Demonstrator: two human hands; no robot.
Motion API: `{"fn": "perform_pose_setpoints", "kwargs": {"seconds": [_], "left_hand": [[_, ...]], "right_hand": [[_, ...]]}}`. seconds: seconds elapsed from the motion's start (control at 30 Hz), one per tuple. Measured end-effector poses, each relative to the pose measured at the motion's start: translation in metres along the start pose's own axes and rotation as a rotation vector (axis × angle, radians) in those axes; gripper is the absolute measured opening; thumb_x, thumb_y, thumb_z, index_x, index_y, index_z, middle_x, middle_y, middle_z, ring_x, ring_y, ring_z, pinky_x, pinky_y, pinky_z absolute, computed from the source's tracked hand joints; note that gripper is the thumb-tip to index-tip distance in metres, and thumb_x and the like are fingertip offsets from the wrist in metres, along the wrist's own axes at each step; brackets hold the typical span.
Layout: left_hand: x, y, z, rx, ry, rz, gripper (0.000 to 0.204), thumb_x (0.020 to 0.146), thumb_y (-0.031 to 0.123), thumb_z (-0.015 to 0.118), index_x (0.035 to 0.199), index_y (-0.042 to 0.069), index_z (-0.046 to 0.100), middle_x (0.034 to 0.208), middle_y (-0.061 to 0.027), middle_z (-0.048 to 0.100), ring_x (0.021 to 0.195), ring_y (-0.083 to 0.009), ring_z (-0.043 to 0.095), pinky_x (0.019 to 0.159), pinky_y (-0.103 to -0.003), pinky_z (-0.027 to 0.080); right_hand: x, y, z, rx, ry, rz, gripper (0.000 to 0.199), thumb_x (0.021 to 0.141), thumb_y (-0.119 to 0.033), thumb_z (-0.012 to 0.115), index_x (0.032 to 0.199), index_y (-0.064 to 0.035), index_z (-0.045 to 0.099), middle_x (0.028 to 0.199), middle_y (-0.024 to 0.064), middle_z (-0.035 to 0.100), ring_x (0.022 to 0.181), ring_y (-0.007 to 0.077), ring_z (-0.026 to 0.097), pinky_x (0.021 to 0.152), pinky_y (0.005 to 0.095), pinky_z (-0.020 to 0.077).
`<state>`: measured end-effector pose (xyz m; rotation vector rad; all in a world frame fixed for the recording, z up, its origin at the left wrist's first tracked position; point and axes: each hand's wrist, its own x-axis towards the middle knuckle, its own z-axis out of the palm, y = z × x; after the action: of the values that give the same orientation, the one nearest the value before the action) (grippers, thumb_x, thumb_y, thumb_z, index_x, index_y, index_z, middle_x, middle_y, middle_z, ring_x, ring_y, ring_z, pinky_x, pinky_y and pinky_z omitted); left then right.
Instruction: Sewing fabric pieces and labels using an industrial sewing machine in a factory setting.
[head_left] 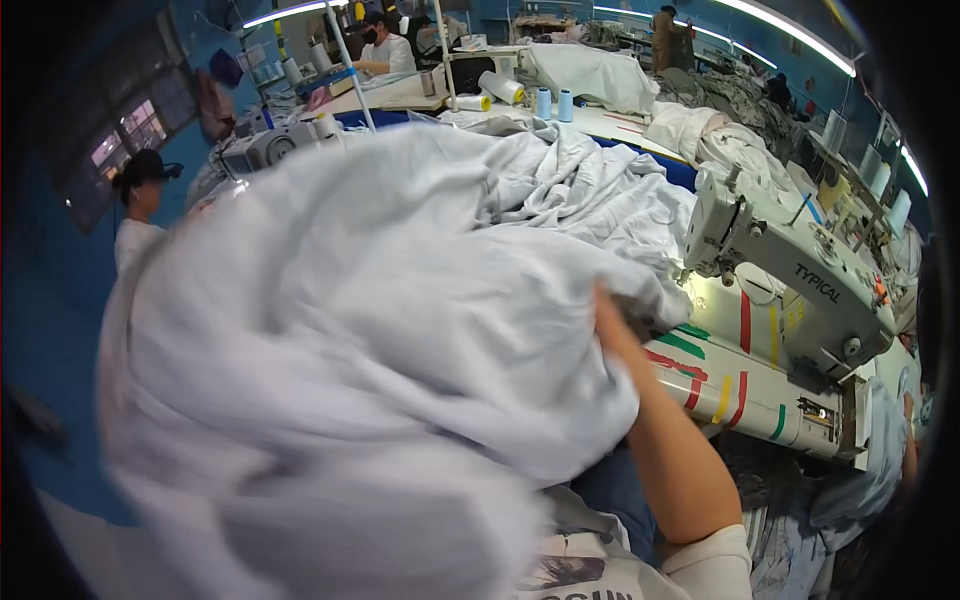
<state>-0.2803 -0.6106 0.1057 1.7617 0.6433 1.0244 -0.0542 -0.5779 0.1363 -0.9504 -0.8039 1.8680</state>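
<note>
A big pale grey-white cloth (350,330) fills most of the view, bunched and blurred with motion. My right hand (606,318) is pressed into its right edge, fingers buried in the folds, the forearm rising from the lower edge. My left hand is hidden behind the cloth. More of the same cloth is heaped farther back (590,190), beside a white sewing machine (790,270).
The machine table (740,390) carries red, green and yellow tape marks. Thread cones (553,103) and a white roll stand on the far tables. One person in a dark cap stands at left (140,200); others sit or stand at the back.
</note>
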Motion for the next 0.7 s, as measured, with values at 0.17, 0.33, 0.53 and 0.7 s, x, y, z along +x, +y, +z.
{"fn": "perform_pose_setpoints", "kwargs": {"seconds": [0.17, 0.33, 0.53, 0.7], "left_hand": [[-0.054, -0.049, 0.044, -0.076, -0.452, -0.106, 0.031, 0.100, 0.028, 0.051, 0.114, 0.003, 0.062, 0.103, -0.0117, 0.067, 0.088, -0.0226, 0.064, 0.079, -0.036, 0.052], [-0.133, -0.084, -0.003, -0.221, -0.898, -0.232, 0.034, 0.101, 0.028, 0.049, 0.119, 0.001, 0.061, 0.106, -0.0136, 0.068, 0.092, -0.0249, 0.065, 0.081, -0.036, 0.052], [-0.095, -0.157, -0.124, 0.185, 0.635, -0.598, 0.052, 0.088, 0.019, 0.069, 0.134, 0.001, 0.050, 0.127, -0.0122, 0.060, 0.112, -0.0191, 0.058, 0.097, -0.033, 0.045], [-0.043, -0.202, -0.125, -0.026, 0.671, -0.428, 0.064, 0.085, 0.031, 0.074, 0.130, -0.008, 0.049, 0.125, -0.0133, 0.061, 0.104, -0.0197, 0.060, 0.096, -0.033, 0.043]], "right_hand": [[-0.024, 0.049, -0.030, -0.840, -0.086, -0.097, 0.071, 0.071, -0.024, 0.084, 0.131, 0.0018, 0.054, 0.127, 0.0108, 0.059, 0.118, 0.0206, 0.053, 0.101, 0.0322, 0.0415], [-0.133, 0.029, -0.144, -0.331, 0.092, 0.000, 0.073, 0.062, 0.004, 0.080, 0.129, 0.0027, 0.054, 0.122, 0.0125, 0.063, 0.111, 0.0211, 0.058, 0.097, 0.0370, 0.0464], [-0.200, 0.081, -0.246, -1.954, 1.013, 0.226, 0.058, 0.070, -0.003, 0.074, 0.124, 0.0031, 0.053, 0.114, 0.0225, 0.059, 0.099, 0.0363, 0.059, 0.086, 0.0422, 0.0488], [-0.107, 0.082, -0.145, -1.424, 0.550, -0.429, 0.046, 0.072, 0.002, 0.073, 0.116, 0.0024, 0.059, 0.103, 0.0177, 0.063, 0.096, 0.0295, 0.063, 0.085, 0.0352, 0.0483]]}}
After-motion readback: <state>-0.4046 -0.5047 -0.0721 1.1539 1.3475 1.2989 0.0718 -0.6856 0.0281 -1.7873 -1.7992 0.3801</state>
